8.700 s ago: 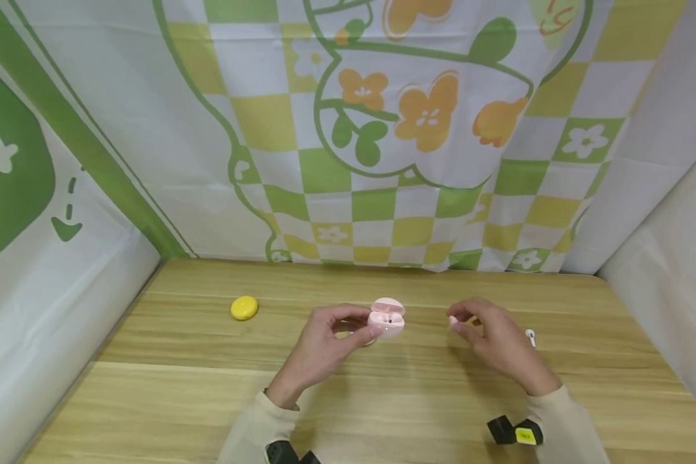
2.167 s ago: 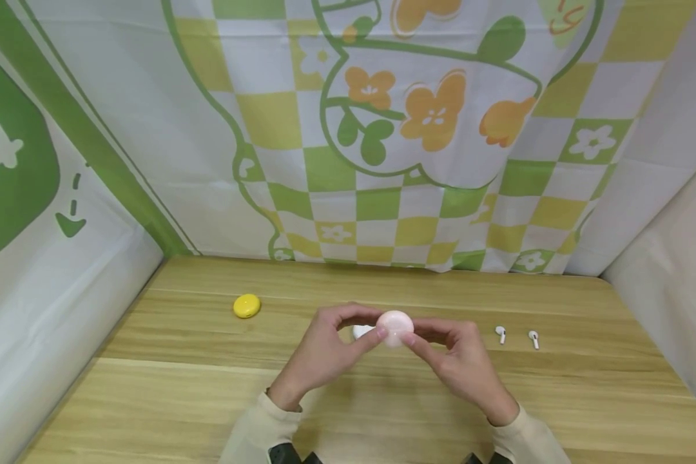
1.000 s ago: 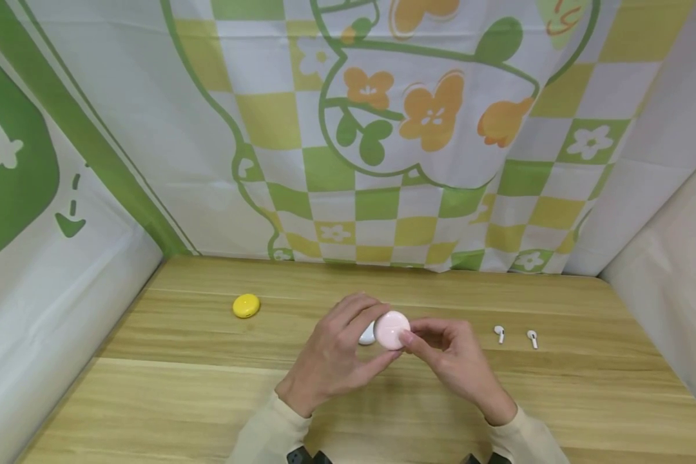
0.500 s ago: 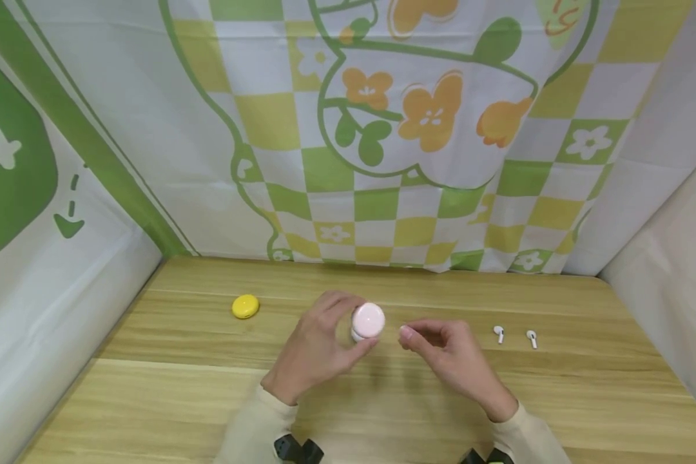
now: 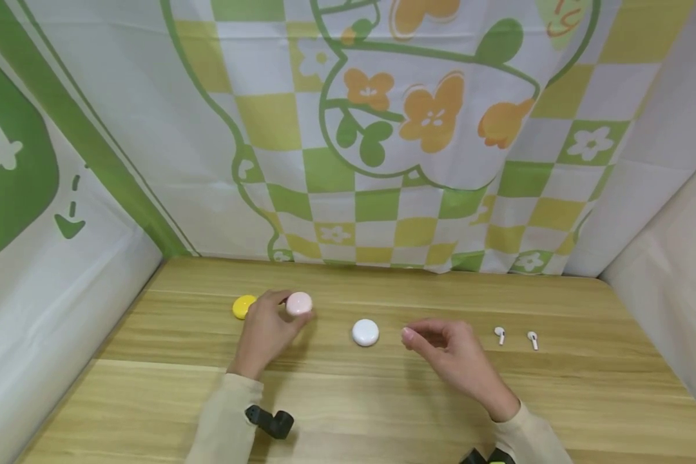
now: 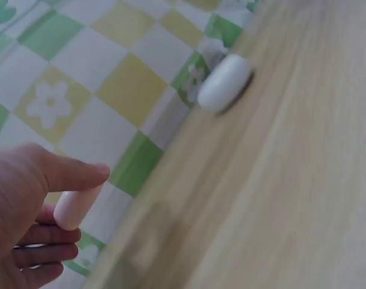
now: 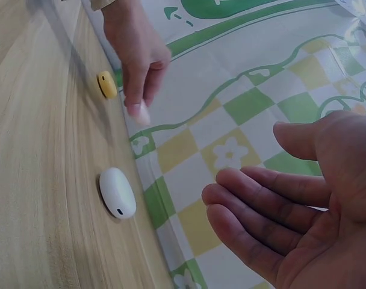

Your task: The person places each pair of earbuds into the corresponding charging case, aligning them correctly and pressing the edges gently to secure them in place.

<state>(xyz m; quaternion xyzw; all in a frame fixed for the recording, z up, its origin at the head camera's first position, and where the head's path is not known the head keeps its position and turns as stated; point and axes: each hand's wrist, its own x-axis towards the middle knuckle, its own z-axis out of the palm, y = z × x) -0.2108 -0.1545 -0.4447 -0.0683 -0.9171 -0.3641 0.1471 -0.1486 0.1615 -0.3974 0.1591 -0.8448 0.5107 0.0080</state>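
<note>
Between thumb and fingers, my left hand [image 5: 267,338] holds a closed pink earbud case [image 5: 299,303] above the table, left of the middle. In the left wrist view the pink case [image 6: 76,208] is pinched edge-on under the thumb. A round white earbud case [image 5: 365,332] lies closed on the wood between my hands. My right hand [image 5: 458,354] hovers to its right; the right wrist view shows its fingers [image 7: 255,223] loosely bent, with nothing in them. Partly behind the left hand sits a yellow earbud case [image 5: 242,307].
Two white earbuds, a nearer one [image 5: 500,335] and one farther right [image 5: 533,339], lie on the wooden table [image 5: 394,412] beyond my right hand. A patterned checkered cloth [image 5: 377,206] hangs along the table's back edge.
Earlier, the pink case was open, then closed and held in both hands. The right hand let go and stayed near its place; the left hand carried the case leftward, uncovering the white case.
</note>
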